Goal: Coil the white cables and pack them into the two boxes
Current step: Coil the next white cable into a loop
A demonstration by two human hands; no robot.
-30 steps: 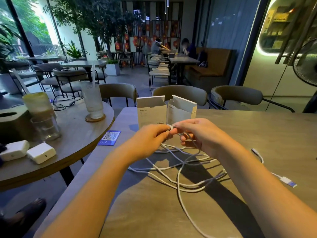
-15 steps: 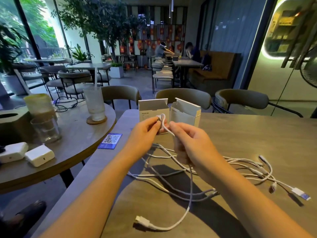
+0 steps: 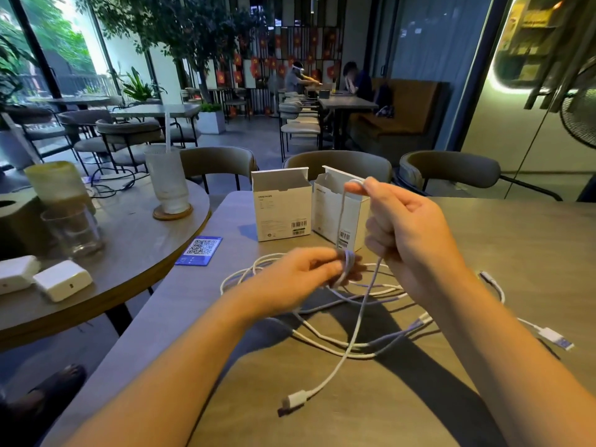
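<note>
Lying nearest you on the wooden tabletop (image 3: 483, 240) is a white USB plug (image 3: 292, 402), the loose end of one of the white cables (image 3: 342, 346) that sprawl in tangled loops across the middle of the surface. Further right, a second plug with a blue tip (image 3: 555, 339) rests on the tabletop, well apart from the first. Above the tangle, your left hand (image 3: 300, 279) has its fingers curled, its grip closed on a small bundle of turns of cable wound around the fingertips. Your right hand (image 3: 406, 233) is raised higher, its grip pinching a strand between thumb and forefinger; the strand hangs down from that pinch to your left hand. Just beyond your hands two white boxes stand upright side by side with their top flaps open: the left box (image 3: 282, 208) and the right box (image 3: 332, 214). Left of them a blue QR-code card (image 3: 200, 250) lies at the tabletop's edge.
</note>
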